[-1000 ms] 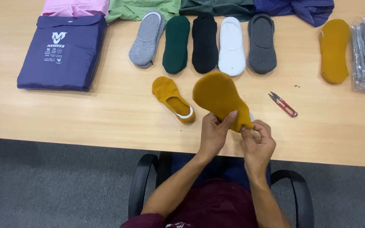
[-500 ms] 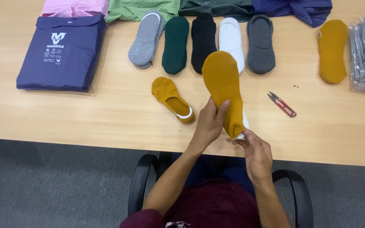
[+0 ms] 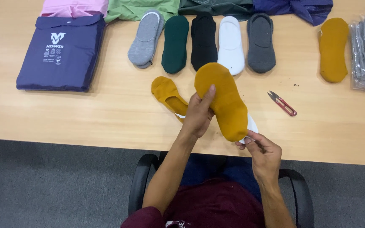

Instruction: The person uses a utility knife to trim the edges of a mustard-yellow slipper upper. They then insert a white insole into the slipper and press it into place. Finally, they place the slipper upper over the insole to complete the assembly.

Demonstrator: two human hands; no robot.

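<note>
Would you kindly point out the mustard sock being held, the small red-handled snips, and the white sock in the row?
mustard fabric sock (image 3: 224,101), head view, sole middle.
red-handled metal snips (image 3: 284,104), head view, handle.
white fabric sock (image 3: 230,44), head view, middle.

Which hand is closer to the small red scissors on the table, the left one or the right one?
The right hand is nearer: it is just below and to the left of the red scissors. The left hand is farther left, beyond the mustard sock.
</note>
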